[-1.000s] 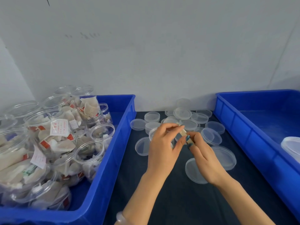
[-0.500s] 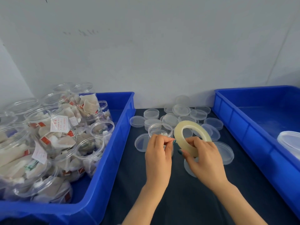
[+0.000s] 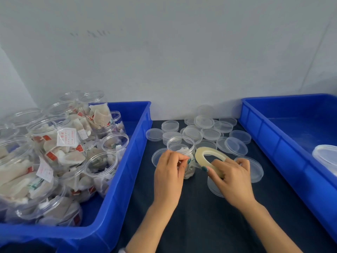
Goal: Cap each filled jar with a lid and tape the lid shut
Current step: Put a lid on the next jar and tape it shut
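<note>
A clear filled jar (image 3: 180,145) stands on the dark table between my hands, partly hidden by them. My right hand (image 3: 231,179) grips a pale roll of clear tape (image 3: 209,156) just right of the jar. My left hand (image 3: 169,170) pinches the free end of the tape, a short strip stretching between finger and roll in front of the jar. Several clear lids (image 3: 209,132) lie scattered behind and to the right of the jar. One lid (image 3: 253,168) lies beside my right hand.
A blue bin (image 3: 131,161) on the left holds several open jars (image 3: 63,143) filled with white packets. Another blue bin (image 3: 282,143) on the right holds a capped jar (image 3: 326,157) at its edge. A white wall stands behind.
The roll of tape came into plain sight in my right hand and tilted flatter. My left hand has drawn the tape end a little away from the roll.
</note>
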Action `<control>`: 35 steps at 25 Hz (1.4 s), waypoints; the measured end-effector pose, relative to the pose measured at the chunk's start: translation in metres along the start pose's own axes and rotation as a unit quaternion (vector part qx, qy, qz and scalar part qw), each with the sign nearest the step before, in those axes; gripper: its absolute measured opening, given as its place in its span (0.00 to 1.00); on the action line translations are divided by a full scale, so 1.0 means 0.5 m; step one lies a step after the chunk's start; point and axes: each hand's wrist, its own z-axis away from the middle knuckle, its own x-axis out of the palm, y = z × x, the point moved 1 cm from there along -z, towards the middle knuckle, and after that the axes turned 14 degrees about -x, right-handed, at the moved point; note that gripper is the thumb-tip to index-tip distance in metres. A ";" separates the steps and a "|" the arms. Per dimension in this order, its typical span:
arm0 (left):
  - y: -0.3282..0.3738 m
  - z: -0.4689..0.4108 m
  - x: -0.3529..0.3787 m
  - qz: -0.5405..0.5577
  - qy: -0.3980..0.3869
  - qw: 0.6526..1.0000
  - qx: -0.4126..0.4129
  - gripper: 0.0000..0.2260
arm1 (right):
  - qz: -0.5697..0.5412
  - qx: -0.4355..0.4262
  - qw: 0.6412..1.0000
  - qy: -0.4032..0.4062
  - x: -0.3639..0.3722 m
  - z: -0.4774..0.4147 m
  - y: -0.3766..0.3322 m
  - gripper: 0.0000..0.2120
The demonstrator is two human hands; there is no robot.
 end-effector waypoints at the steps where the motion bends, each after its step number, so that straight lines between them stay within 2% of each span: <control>1: -0.009 -0.003 -0.002 -0.007 0.013 1.000 0.020 0.02 | -0.015 0.003 1.000 0.014 0.002 0.006 0.006 0.22; 3: -0.044 -0.013 -0.010 0.023 0.078 0.997 0.007 0.02 | -0.016 -0.001 0.999 0.036 0.002 0.023 0.019 0.21; 4: -0.067 -0.022 -0.013 0.039 0.112 0.993 -0.025 0.05 | -0.013 -0.010 0.999 0.040 0.001 0.030 0.025 0.18; 5: -0.094 -0.035 -0.013 0.035 0.113 0.991 -0.068 0.09 | -0.015 -0.024 0.999 0.034 0.001 0.035 0.030 0.16; 6: -0.122 -0.049 -0.005 0.000 0.069 0.990 -0.121 0.16 | -0.020 -0.044 0.999 0.022 0.000 0.040 0.031 0.14; 7: -0.147 -0.062 0.009 -0.062 -0.016 0.983 -0.175 0.24 | -0.024 -0.071 0.997 0.006 0.001 0.045 0.028 0.15; 9: -0.177 -0.080 0.032 -0.145 -0.191 0.937 -0.253 0.43 | -0.012 -0.138 0.990 -0.029 0.009 0.056 0.014 0.18; 11: -0.185 -0.101 0.042 -0.126 -0.259 0.916 -0.279 0.50 | 0.002 -0.192 0.979 -0.066 0.019 0.065 -0.002 0.18; 13: -0.182 -0.129 0.038 -0.089 -0.244 0.921 -0.290 0.50 | -0.003 -0.206 0.975 -0.087 0.021 0.074 -0.002 0.17; 15: -0.168 -0.144 0.016 -0.144 -0.180 0.940 -0.251 0.47 | -0.016 -0.200 0.973 -0.117 0.018 0.081 0.004 0.16; 16: -0.156 -0.146 0.000 -0.221 -0.135 0.945 -0.199 0.45 | -0.022 -0.196 0.971 -0.135 0.016 0.082 0.003 0.17; 18: -0.122 -0.145 -0.027 -0.365 -0.051 0.928 -0.060 0.42 | -0.042 -0.186 0.970 -0.151 0.015 0.078 -0.002 0.18; 20: -0.083 -0.144 -0.043 -0.404 -0.030 0.914 0.028 0.40 | -0.075 -0.161 0.975 -0.130 0.015 0.062 -0.011 0.16; 22: -0.045 -0.151 -0.050 -0.396 -0.056 0.914 0.074 0.40 | -0.102 -0.096 0.986 -0.089 0.024 0.031 -0.016 0.18; 23: -0.027 -0.160 -0.052 -0.391 -0.078 0.912 0.093 0.39 | -0.110 -0.043 0.989 -0.083 0.031 0.007 -0.015 0.26; 25: 0.000 -0.183 -0.047 -0.356 -0.139 0.916 0.119 0.40 | -0.138 0.046 0.980 -0.133 0.053 -0.043 -0.014 0.45; 27: 0.017 -0.207 -0.032 -0.301 -0.231 0.919 0.103 0.41 | -0.191 0.078 0.961 -0.185 0.081 -0.084 -0.027 0.51; 29: 0.022 -0.223 -0.011 -0.261 -0.322 0.909 0.048 0.39 | -0.216 0.095 0.952 -0.195 0.105 -0.105 -0.039 0.45; 31: 0.011 -0.230 0.006 -0.228 -0.375 0.898 -0.008 0.38 | -0.222 0.130 0.949 -0.184 0.117 -0.109 -0.043 0.36; 33: -0.007 -0.225 0.013 -0.194 -0.380 0.904 -0.031 0.38 | -0.228 0.140 0.950 -0.159 0.122 -0.104 -0.044 0.31; 35: -0.022 -0.211 0.007 -0.171 -0.358 0.918 -0.031 0.38 | -0.239 0.130 0.954 -0.125 0.121 -0.093 -0.049 0.32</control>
